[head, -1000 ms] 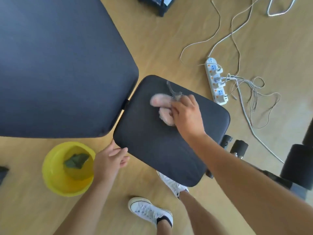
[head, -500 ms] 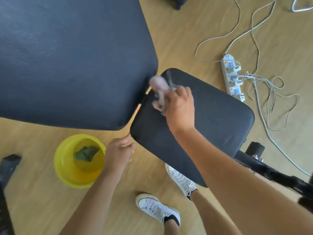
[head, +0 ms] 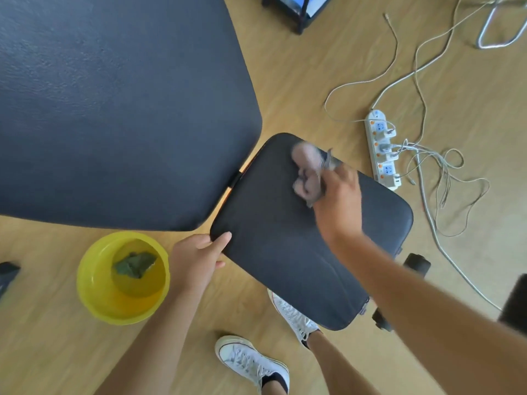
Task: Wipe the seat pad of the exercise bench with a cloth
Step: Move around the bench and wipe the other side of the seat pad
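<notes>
While the head view is our only one, we list from it as follows.

Item: seat pad [head: 285, 246], black, mid-scene, tilted, its far-left corner near the big back pad [head: 114, 109].

Item: right hand [head: 339, 195], closed over a pinkish cloth [head: 306, 172], bunched and blurred, pressed to the pad's far edge.

Item: left hand [head: 196, 260], thumb on top and fingers curled under the pad's near-left corner, gripping it.

Item: yellow basin [head: 94, 283], on the floor left of that hand, with liquid and a green rag [head: 134, 265] in it.

Item: power strip [head: 382, 149] with tangled cables [head: 439, 172], on the floor far right, just beyond the pad.

Risks, in our judgement: a stroke overrunning the far edge could drip or flick moisture toward the strip, if the cloth is wet, which we cannot tell. The bunched cloth covers little surface, so the near half may be missed. A backward step could tip the basin.
</notes>
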Demonstrator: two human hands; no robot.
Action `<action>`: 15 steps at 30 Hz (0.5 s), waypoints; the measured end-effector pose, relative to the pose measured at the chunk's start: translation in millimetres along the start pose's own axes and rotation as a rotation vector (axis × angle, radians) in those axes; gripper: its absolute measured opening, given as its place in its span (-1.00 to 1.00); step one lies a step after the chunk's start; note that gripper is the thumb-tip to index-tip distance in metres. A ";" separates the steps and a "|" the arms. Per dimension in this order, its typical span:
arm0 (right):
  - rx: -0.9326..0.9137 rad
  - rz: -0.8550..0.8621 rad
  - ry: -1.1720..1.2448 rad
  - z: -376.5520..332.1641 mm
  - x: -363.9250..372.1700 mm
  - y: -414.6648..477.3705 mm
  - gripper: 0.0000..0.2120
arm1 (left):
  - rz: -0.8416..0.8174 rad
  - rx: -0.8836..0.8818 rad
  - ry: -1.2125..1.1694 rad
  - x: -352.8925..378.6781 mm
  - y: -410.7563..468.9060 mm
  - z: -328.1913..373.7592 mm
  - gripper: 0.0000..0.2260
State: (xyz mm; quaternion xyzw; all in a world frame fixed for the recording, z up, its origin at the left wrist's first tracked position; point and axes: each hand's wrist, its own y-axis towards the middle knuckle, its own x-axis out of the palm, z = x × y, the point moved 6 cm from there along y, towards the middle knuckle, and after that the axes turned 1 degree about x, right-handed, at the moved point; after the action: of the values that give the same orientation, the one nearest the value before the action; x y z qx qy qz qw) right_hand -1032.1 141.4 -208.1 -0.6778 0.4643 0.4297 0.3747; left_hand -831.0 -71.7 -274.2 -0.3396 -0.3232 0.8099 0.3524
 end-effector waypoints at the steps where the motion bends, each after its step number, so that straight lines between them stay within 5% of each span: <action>1: -0.060 -0.087 0.091 -6.0 9.1 -33.4 -0.89 | 0.032 0.008 0.025 1.7 0.0 0.4 -0.59; 4: -0.483 -0.345 0.103 -24.1 27.8 -129.7 -0.74 | 0.057 0.009 0.042 5.6 2.8 1.9 -0.64; 6: -0.696 -0.324 0.050 -0.1 16.0 -131.8 -0.83 | 0.050 -0.030 0.049 3.6 7.6 1.0 -0.65; 8: -0.530 -0.142 0.000 46.3 -4.5 -82.6 -0.91 | 0.049 -0.048 0.056 3.7 12.3 2.7 -0.67; 12: 0.244 0.198 0.042 129.2 -38.2 -35.1 -0.88 | 0.067 -0.060 0.115 3.8 14.2 6.6 -0.75; 15: 0.234 0.131 0.131 100.3 -17.7 -91.6 -0.94 | 0.057 -0.084 0.141 2.2 13.3 9.7 -0.78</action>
State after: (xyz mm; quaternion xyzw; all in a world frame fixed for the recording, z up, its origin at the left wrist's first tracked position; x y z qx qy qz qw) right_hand -972.1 264.2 -216.8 -0.6246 0.5777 0.3510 0.3911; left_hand -844.4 -79.9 -279.7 -0.4192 -0.3214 0.7794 0.3368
